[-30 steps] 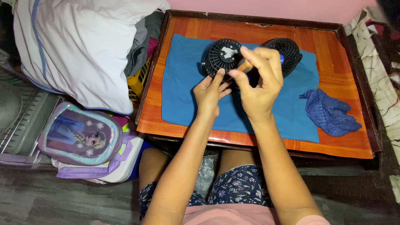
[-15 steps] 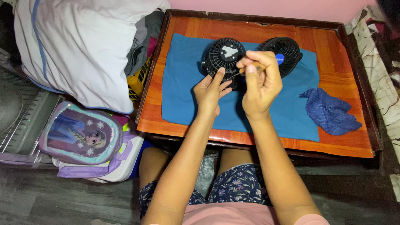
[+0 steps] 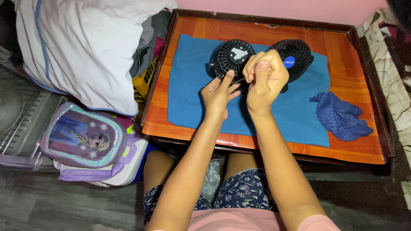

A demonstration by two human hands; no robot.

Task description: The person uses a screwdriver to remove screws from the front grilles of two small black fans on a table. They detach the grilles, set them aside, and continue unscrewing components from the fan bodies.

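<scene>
A black round fan grille part (image 3: 232,58) with a pale centre lies on a blue cloth mat (image 3: 192,94). Beside it to the right lies a second black fan half (image 3: 295,60) with a blue round sticker. My left hand (image 3: 218,96) rests on the mat, its fingertips touching the lower edge of the left grille. My right hand (image 3: 265,79) is closed in a fist around a small tool, a screwdriver by its earlier orange handle, whose thin metal tip points at the left grille. The handle is hidden inside the fist.
The mat lies on an orange wooden tray table (image 3: 342,40) with a dark raised rim. A crumpled dark blue rag (image 3: 342,116) sits at the right. Left of the table are a white pillow (image 3: 81,47), a yellow basket (image 3: 143,83) and a child's backpack (image 3: 83,137).
My right hand has turned and closed into a fist over the tool, hiding the orange handle. The left hand has stayed on the grille's edge.
</scene>
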